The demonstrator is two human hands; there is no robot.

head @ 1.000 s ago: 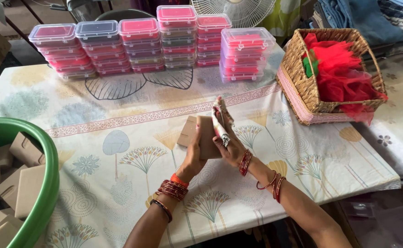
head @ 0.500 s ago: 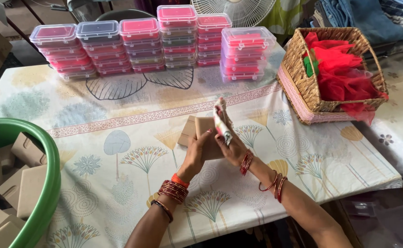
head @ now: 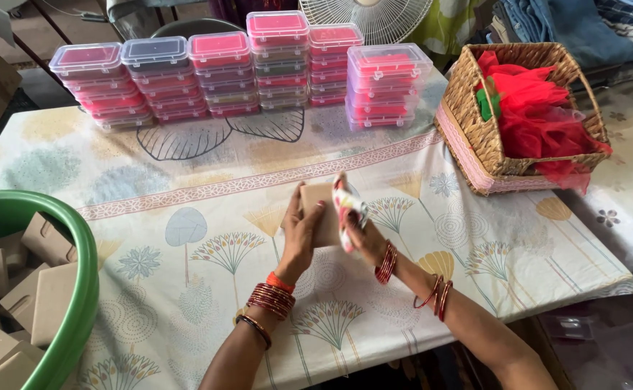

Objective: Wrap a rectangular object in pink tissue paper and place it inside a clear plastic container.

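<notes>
Both forearms reach forward over the table, wrists stacked with red and dark bangles. The left hand (head: 300,232) is raised with the palm turned inward, fingers closed around the left side of a small brown cardboard box (head: 319,211), which it holds just above the tablecloth (head: 186,238) near the table's middle. The right hand (head: 363,235) meets the box from the right, its fingers pinched shut on a folded patterned cloth (head: 347,207), white with red and dark markings, pressed against the box's right edge; the cloth hides the fingertips and that edge of the box. The tablecloth is pale, printed with leaves, flowers and a pink border band. At the left edge stands a round green plastic tub (head: 78,289), its rim smooth, loaded with more plain brown cardboard boxes (head: 46,303). Along the far side run stacks of shallow clear plastic containers (head: 219,72) with mostly red and pink contents, one dark. To the right sits a woven wicker basket (head: 475,137), pink-trimmed at its base, holding crumpled red netting (head: 540,115) with a green piece. Behind the containers a white fan grille (head: 367,16) shows.
</notes>
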